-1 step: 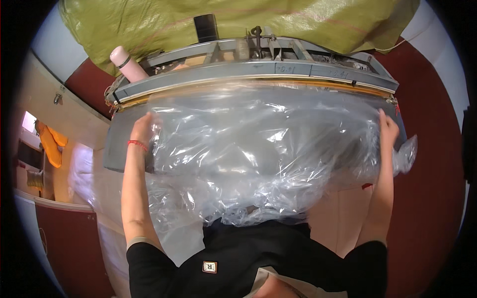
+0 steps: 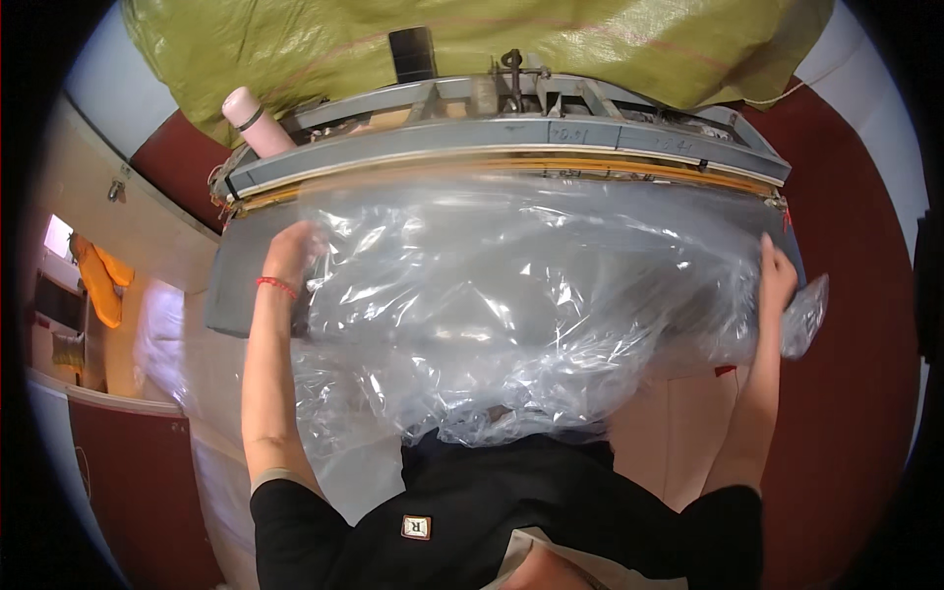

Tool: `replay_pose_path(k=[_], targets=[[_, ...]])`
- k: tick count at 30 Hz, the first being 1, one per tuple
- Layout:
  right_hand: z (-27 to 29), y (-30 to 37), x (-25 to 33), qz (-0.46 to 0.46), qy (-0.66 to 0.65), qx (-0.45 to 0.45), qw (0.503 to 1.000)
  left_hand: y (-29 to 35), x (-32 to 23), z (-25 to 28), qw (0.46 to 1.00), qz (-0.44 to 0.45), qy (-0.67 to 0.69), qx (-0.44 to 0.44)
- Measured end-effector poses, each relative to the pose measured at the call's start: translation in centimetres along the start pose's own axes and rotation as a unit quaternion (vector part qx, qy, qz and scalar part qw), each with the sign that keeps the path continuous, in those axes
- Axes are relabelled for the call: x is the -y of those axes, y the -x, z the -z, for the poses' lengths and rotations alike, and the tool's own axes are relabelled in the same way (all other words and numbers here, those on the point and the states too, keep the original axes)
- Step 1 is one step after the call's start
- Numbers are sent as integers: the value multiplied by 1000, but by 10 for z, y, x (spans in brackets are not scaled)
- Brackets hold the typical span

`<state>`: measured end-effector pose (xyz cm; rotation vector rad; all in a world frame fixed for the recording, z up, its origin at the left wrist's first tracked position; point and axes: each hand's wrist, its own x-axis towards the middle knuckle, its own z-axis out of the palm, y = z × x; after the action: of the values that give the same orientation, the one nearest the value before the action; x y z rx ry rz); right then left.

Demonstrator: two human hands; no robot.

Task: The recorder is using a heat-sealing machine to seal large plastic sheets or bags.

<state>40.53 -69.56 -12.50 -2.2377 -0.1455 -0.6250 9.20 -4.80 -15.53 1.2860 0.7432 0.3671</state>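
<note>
A wide sheet of clear plastic film [image 2: 472, 265] spreads, wrinkled and shiny, over a dark grey work surface [image 2: 236, 265]. My left hand [image 2: 292, 254], with a red cord at its wrist, is closed on the film's left edge. At the opposite side my right hand [image 2: 777, 275] pinches the film's right edge, fingertips pointing away from me. The near part of the film hangs in crumpled folds against my black shirt. A loose bunch of it sticks out beyond my right wrist.
Behind the film runs a grey metal frame [image 2: 393, 147] with yellow strips along its front. A pink bottle [image 2: 258, 123] leans at its left end. A dark phone-like slab [image 2: 411, 54] rests against the yellow-green woven sheet [image 2: 590, 39] at the back.
My right hand has come a little nearer to me, and my left hand has shifted slightly right. The film's far edge has drawn back, so more of the yellow strips shows.
</note>
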Motion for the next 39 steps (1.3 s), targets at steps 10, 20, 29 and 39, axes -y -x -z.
replay_pose_path(k=[10,20,29,39], targets=[[49,41,-30,83,29,-69,994,121,-19,-137,953,-203,-181,138],[-97,128,327,456,-347,339,746,160,-16,-147,898,-308,-250,188],[-105,42,213,55,-384,186,903,168,99,28,654,6,-655,378],[-21,-58,-109,-2,76,-73,994,138,-78,146,352,-454,-515,-636]])
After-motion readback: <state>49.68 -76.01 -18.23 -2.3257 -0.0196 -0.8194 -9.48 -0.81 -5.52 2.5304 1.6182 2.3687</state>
